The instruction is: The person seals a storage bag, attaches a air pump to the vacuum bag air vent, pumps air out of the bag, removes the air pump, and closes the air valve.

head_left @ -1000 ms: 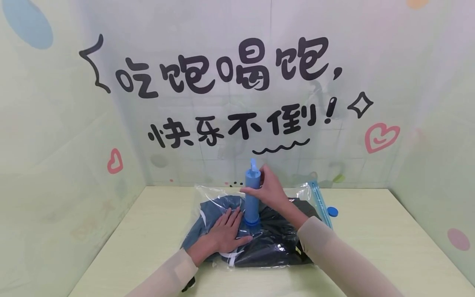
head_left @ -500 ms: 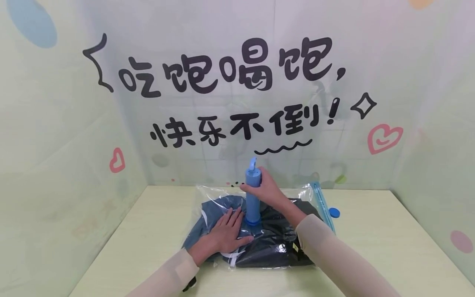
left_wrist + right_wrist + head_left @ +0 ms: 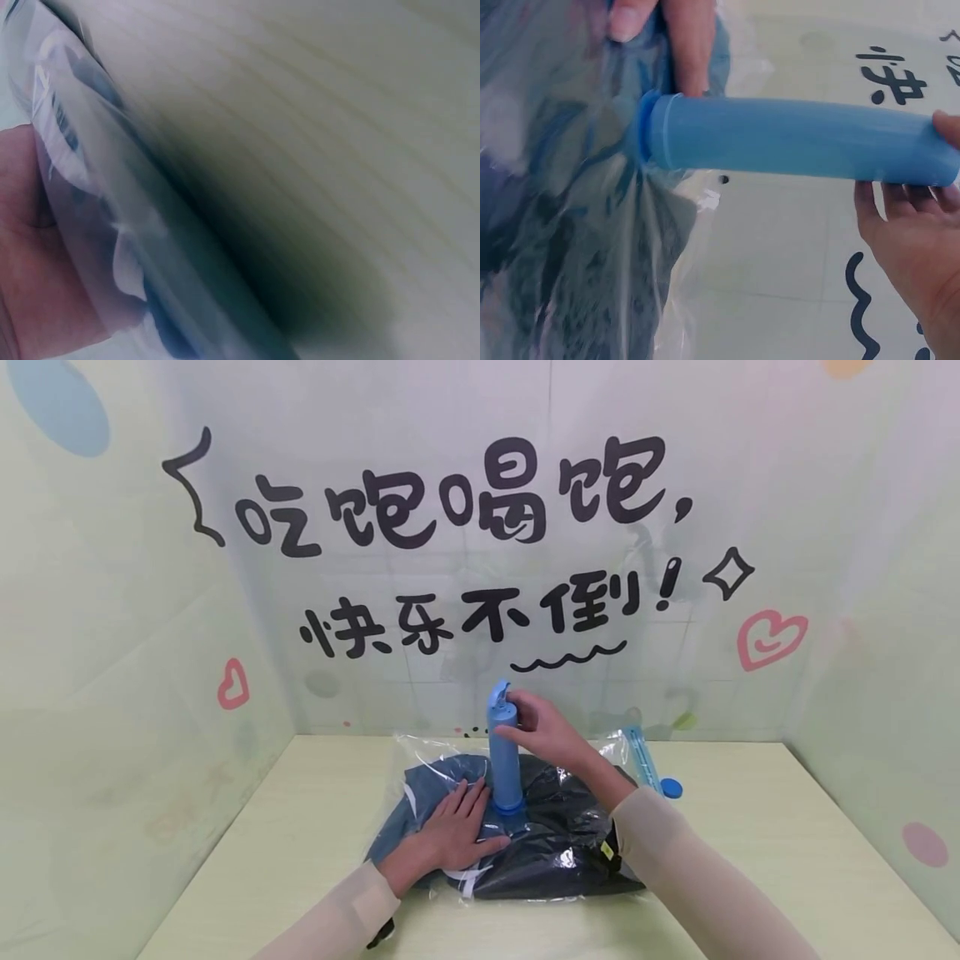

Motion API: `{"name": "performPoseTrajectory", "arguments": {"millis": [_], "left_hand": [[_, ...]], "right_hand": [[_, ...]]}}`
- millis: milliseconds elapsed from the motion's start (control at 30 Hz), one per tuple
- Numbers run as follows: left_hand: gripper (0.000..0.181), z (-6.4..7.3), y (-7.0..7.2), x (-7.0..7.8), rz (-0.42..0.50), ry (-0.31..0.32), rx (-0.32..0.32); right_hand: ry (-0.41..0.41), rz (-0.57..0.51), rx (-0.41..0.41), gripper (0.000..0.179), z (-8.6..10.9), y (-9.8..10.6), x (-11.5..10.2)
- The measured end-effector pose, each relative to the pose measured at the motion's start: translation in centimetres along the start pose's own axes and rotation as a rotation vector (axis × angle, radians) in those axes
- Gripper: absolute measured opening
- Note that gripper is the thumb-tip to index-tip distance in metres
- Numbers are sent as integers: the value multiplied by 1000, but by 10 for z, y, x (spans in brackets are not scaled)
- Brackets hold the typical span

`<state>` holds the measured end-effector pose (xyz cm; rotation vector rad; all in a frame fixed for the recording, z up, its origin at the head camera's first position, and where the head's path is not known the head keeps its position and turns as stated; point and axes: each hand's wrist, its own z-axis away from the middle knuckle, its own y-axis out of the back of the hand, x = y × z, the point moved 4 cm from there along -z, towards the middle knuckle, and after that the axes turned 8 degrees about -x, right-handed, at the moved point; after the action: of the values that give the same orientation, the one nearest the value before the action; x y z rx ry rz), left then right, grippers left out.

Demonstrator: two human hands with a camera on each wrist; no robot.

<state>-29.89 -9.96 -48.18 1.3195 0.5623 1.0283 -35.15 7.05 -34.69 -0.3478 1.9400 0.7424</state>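
Observation:
A blue hand pump (image 3: pixel 504 768) stands nearly upright on a clear vacuum storage bag (image 3: pixel 411 750), its base against the bag's blue valve. My right hand (image 3: pixel 551 733) grips the pump near the top, thumb in front and fingers behind. The pump's handle (image 3: pixel 498 693) sits low at the top. In the right wrist view the fingers (image 3: pixel 896 201) curl against the pump's barrel (image 3: pixel 780 139). My left hand (image 3: pixel 456 835) lies flat on the bag just left of the pump, fingers spread. Inside the bag are a blue-grey garment (image 3: pixel 435 785) and a black one (image 3: pixel 558 860).
A round blue cap (image 3: pixel 671 788) lies on the pale wooden table (image 3: pixel 750 843), right of the bag's light-blue zip edge (image 3: pixel 640 752). Printed walls (image 3: pixel 465 568) enclose the table at the back and sides. A small black item (image 3: pixel 382 933) shows beside the left sleeve.
The pump's top has tipped slightly left, and its handle is seen at a different angle. My right hand has shifted its hold at the top. The left hand stays put on the bag.

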Motion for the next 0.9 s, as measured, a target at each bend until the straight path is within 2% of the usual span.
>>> {"name": "performPoseTrajectory", "arguments": {"millis": [167, 333, 433, 767, 900], "left_hand": [[95, 5, 5, 4, 0, 11, -18], [95, 8, 10, 7, 5, 13, -43], [93, 6, 7, 5, 1, 7, -36], [94, 1, -1, 0, -20, -4, 6], [93, 0, -2, 0, -25, -10, 19]], "right_hand": [[-16, 94, 76, 42, 1, 0, 2], [-103, 234, 210, 53, 2, -2, 4], [-134, 292, 273, 56, 1, -4, 5], [-123, 423, 414, 63, -2, -16, 3], [-118, 501, 414, 62, -5, -19, 3]]}}
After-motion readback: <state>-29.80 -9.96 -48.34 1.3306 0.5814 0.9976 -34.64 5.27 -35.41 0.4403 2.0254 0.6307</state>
